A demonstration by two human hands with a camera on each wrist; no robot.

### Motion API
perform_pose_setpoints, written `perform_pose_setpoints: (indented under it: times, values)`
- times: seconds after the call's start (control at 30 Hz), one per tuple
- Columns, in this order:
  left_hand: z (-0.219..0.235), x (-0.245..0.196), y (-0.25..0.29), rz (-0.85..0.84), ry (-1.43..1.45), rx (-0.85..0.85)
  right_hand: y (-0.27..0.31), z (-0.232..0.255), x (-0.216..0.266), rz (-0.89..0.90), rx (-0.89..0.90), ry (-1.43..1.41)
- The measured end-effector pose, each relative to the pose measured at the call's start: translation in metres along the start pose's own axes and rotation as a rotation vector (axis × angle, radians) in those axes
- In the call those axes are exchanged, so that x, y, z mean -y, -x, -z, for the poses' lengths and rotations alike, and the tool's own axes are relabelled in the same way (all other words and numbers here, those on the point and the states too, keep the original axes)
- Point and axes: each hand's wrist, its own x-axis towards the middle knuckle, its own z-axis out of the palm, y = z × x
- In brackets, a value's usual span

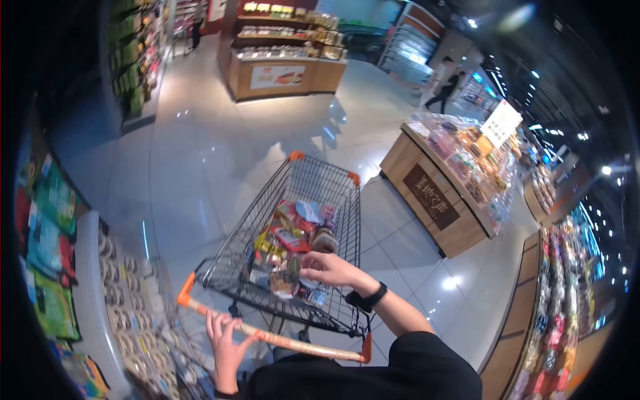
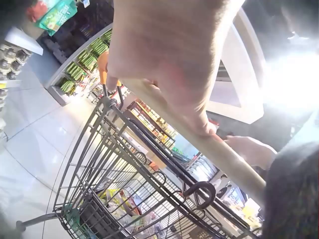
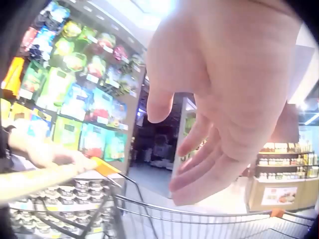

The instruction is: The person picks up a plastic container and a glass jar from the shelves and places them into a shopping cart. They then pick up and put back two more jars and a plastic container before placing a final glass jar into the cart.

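A wire shopping cart (image 1: 235,230) with orange corner caps stands in front of me. My left hand (image 1: 228,343) holds the left part of its pale handle (image 1: 297,343), fingers over the bar and thumb along it; the left wrist view shows this hand (image 2: 164,59) from behind. My right hand (image 1: 328,269), with a dark band at the wrist, hovers over the near end of the basket, holding nothing. Loosely bent fingers and a separate thumb show on that hand (image 3: 224,99) in the right wrist view. Several colourful packages (image 1: 293,235) lie in the basket.
A wooden display stand (image 1: 433,200) heaped with packaged food is at the right, and a shelved counter (image 1: 287,77) at the back. Left of the cart is a shelf of small tubs (image 1: 130,307) below hanging bags (image 1: 53,247). Two people walk at the far right.
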Motion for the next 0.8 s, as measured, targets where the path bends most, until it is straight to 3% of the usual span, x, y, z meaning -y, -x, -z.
perform_pose_setpoints:
  times: [0.13,0.17,0.23,0.37,0.43,0.53,0.57,0.63,0.7,0.8]
  values:
    - [-0.011,0.002,-0.016,-0.204,0.044,-0.136,0.083,-0.05,0.042,0.18,0.091,0.18]
    - [-0.011,-0.001,-0.016,-0.198,0.043,-0.158,0.093,-0.07,0.037,0.256,0.117,0.288]
    - [-0.01,0.0,-0.017,-0.125,0.046,-0.125,0.102,-0.113,0.014,0.174,0.175,0.335]
    - [-0.032,0.01,-0.008,-0.057,0.0,-0.199,0.103,-0.163,-0.01,0.227,-0.117,0.474]
    - [-0.035,0.014,0.0,0.015,0.335,-0.1,0.098,-0.173,-0.01,0.181,-0.172,0.459]
    - [-0.033,0.012,0.012,0.021,0.075,-0.079,0.092,-0.174,-0.016,0.157,-0.25,0.56]
    - [-0.036,0.019,0.021,0.0,0.197,-0.163,0.09,-0.178,-0.017,0.165,-0.231,0.56]
    - [-0.053,0.046,0.045,0.102,0.124,-0.225,0.088,-0.182,-0.017,0.219,-0.37,0.682]
    - [-0.044,0.071,0.076,0.32,0.165,-0.022,0.085,-0.183,-0.019,0.212,-0.392,0.718]
    - [-0.036,0.107,0.146,0.535,0.064,0.064,0.084,-0.182,-0.019,0.147,-0.403,0.785]
